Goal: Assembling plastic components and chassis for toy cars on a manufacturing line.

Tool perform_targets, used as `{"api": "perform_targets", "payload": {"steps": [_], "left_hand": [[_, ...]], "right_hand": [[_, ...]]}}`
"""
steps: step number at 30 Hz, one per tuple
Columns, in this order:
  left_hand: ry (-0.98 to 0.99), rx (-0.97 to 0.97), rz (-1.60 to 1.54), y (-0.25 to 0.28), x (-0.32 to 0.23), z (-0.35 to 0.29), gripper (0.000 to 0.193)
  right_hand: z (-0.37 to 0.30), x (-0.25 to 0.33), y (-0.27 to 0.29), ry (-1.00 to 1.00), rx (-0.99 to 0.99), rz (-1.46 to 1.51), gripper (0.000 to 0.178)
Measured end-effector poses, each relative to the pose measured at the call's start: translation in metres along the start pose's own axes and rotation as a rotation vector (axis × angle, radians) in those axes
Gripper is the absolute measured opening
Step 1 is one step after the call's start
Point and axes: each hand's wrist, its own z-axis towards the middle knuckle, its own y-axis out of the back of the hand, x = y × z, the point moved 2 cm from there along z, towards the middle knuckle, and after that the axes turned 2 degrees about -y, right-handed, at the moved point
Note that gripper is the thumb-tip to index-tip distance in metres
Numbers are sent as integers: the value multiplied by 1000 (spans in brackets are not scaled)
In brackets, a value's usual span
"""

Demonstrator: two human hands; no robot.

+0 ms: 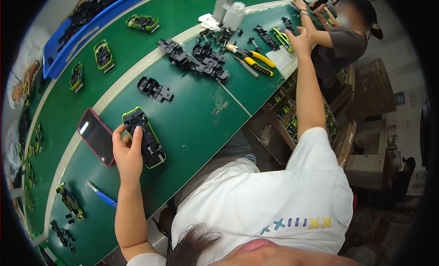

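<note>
My left hand (127,152) grips a toy car (148,140), thumb on its black underside; a bright green rim shows around it. Stretched far to the right, my right hand (301,42) has its fingers apart, and I see nothing held in it. Closest to that hand are a green toy car body (282,38) and a small black part (287,23). Beyond the held car, a black chassis piece (154,89) lies on the green table (196,124). Farther off is a pile of black chassis parts (194,60).
Yellow-and-black pliers (255,60) lie near the pile. By my left hand are a red-edged phone (95,135) and a blue-handled tool (103,194). A blue bin (68,60) of black parts stands far left. At the right, a person (350,42) works beside boxes of green cars.
</note>
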Motion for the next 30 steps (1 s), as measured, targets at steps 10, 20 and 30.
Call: {"api": "perform_targets", "payload": {"steps": [10, 20, 30], "left_hand": [[-341, -154, 667, -2, -10, -6, 44], [-658, 141, 410, -6, -33, -29, 22], [-47, 362, -478, -11, -29, -28, 45]], "right_hand": [[20, -34, -53, 13, 379, -253, 67], [-144, 148, 44, -572, 1265, 1947, 56], [-310, 265, 53, -189, 1558, 1639, 46]]}}
